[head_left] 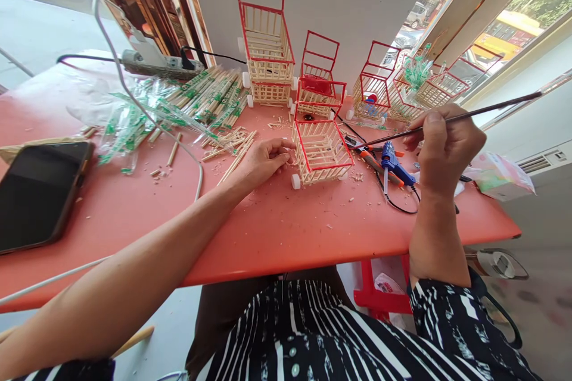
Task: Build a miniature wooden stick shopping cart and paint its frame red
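Note:
A miniature shopping cart (324, 168) built of pale wooden sticks, with red rim and handle and white wheels, stands before me on the table. At its left side is my left hand (267, 158), fingers loosely bent and thumb apart, fingertips at the cart's edge; whether they press on it I cannot tell. My right hand (442, 140) is closed around a thin dark-handled paintbrush (491, 108). The brush slants down leftward, its tip close to the cart's right side. Beneath the brush lie a blue glue gun (395, 164) and orange-handled pliers (379, 166).
Several similar carts, including a tall one (270, 41), line the back of the red table (268, 232). At left are stick bundles in green-printed plastic (210, 95), a power strip (154, 65), a white cable (134, 95) and a phone (40, 193). Stick scraps lie around.

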Motion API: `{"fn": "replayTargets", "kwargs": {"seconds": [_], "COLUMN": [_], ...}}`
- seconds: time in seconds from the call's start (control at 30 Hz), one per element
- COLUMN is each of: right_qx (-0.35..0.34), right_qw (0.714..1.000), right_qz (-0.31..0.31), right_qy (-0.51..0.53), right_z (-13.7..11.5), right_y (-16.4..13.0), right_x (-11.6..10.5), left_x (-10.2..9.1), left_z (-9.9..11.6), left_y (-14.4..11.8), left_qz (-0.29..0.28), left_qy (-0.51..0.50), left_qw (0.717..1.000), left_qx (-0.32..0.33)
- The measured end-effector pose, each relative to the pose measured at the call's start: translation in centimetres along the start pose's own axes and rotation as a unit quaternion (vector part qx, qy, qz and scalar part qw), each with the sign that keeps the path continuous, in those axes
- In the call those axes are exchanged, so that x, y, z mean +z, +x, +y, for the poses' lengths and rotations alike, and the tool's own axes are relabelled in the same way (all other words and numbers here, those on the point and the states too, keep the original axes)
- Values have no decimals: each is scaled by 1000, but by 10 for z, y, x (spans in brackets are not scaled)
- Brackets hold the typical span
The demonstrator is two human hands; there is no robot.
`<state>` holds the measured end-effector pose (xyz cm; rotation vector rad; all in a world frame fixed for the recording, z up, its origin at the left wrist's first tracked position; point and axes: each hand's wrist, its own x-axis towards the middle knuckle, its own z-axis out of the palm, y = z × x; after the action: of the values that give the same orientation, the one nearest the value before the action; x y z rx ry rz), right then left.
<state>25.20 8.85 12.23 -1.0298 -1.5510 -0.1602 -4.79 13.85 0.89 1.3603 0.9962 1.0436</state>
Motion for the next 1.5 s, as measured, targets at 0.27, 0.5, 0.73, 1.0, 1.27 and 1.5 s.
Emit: {"fn": "replayTargets", "kwargs": {"seconds": [0.27,0.5,0.73,1.0,1.27,1.5], "right_qx": [2,17,23,10,3,1], "right_qw": [1000,1000,999,998,997,998], "right_qz": [27,18,33,37,27,18], "right_qy": [2,4,-8,47,72,54], "right_z": [-4,-1,-9,-8,-8,-6], "right_y": [5,6,7,8,6,7], "right_x": [-3,-5,-5,-6,-7,-8], "left_x": [0,0,0,-1,-1,-1], "left_z": [-2,0,-4,-8,-8,-7], "left_y": [1,1,2,3,3,3], "left_qz": [-2,-2,2,0,-3,-2], "left_qy": [-1,-6,-4,-1,0,0], "left_qw": [1000,1000,1000,1000,1000,1000], "left_qx": [0,-4,1,9,13,11]}}
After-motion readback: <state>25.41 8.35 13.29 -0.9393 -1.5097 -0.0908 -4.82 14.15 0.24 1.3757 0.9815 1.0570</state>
